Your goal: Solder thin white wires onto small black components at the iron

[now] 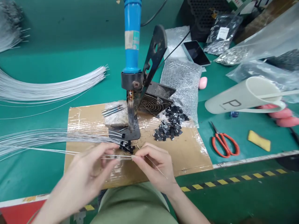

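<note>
My left hand is closed around thin white wires that run off to the left. My right hand pinches the wire ends, and a loose thin wire sticks out across its fingers. Just beyond both hands lies a bundle of pale wires with small black pieces at its ends. A blue heat tool stands upright over a dark metal plate. All of this sits on or over a cardboard sheet.
A pile of black pieces lies right of a fan. Further right are orange-handled scissors, a yellow sponge, a white mug and a phone. More wires lie at the left.
</note>
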Motion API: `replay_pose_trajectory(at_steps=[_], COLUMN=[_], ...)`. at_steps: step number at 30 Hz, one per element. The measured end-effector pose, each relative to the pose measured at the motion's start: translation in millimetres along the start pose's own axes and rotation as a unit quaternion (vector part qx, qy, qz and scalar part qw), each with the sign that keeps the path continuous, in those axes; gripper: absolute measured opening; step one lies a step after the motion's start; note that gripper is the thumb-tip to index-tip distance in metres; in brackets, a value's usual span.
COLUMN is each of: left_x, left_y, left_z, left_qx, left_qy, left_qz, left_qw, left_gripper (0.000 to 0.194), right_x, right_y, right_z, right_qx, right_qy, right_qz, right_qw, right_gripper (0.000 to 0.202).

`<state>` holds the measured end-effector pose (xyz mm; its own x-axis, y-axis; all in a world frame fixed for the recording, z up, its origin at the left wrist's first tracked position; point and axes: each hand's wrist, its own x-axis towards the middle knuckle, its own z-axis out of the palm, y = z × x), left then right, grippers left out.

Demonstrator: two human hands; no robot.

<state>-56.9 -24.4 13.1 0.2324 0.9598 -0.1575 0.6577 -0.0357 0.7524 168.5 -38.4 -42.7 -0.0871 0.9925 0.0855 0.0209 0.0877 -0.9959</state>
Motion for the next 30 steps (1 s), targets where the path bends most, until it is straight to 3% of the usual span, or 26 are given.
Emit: replay_pose_trajectory(at_steps=[3, 6, 9, 11, 14, 16, 22, 30], left_x=[-2, 1, 5, 7, 8, 9, 12, 12], left_y=[13, 17, 19, 22, 25, 26, 29, 32], left_z=[26.5, 40.6, 43.0, 41.7, 39.8, 39.5, 39.7, 41.4], left_qx=[-0.013, -0.059, -0.131, -0.180, -0.219, -0.227, -0.239, -0.242], left_qy=[-0.075, -0.082, -0.093, -0.080, -0.043, -0.030, -0.011, 0.013], left_qz=[0.027, -0.017, -0.080, -0.118, -0.162, -0.174, -0.173, -0.173], left_qw=[0.997, 0.995, 0.984, 0.973, 0.961, 0.958, 0.955, 0.955], left_gripper=[0.019, 0.022, 0.027, 0.028, 0.026, 0.025, 0.021, 0.018], right_x=[-2, -4, -6, -6, -5, -4, -2, 3], right_y=[1, 3, 6, 9, 13, 15, 6, -6], right_z=[0, 1, -1, -5, -12, -14, -3, 6], right_qx=[-0.030, -0.028, -0.001, 0.069, 0.233, 0.280, 0.153, 0.199], right_qy=[0.004, 0.016, 0.037, 0.064, 0.082, 0.081, 0.074, 0.051], right_qz=[-0.025, -0.020, 0.011, 0.049, 0.117, 0.148, 0.118, 0.142], right_qw=[0.999, 0.999, 0.999, 0.994, 0.962, 0.945, 0.978, 0.968], right_gripper=[0.016, 0.018, 0.020, 0.025, 0.055, 0.066, 0.025, 0.008])
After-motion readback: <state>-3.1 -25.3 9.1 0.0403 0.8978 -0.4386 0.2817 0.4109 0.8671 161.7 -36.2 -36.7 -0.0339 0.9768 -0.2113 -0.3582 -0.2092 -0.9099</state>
